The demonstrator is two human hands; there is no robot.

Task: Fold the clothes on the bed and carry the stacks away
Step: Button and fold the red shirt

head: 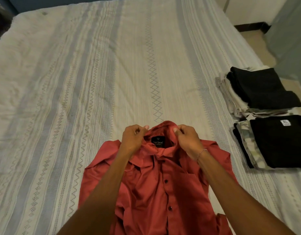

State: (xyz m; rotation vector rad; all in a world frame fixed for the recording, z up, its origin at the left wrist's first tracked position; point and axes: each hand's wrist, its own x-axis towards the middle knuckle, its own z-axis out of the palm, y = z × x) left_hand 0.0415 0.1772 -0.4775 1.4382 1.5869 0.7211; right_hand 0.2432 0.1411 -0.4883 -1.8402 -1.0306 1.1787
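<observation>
A red button-up shirt point(156, 184) lies front side up on the bed point(78, 82), its collar pointing away from me and a black label showing inside the neck. My left hand point(133, 138) pinches the left side of the collar. My right hand point(187, 139), with a thin bracelet at the wrist, pinches the right side of the collar. The shirt body is wrinkled and its lower part runs out of view at the bottom.
Two stacks of folded clothes sit at the bed's right edge: a far stack point(258, 92) topped by a black garment and a near stack point(275, 141) topped by a black T-shirt. The floor point(254, 41) and a grey wall lie beyond them.
</observation>
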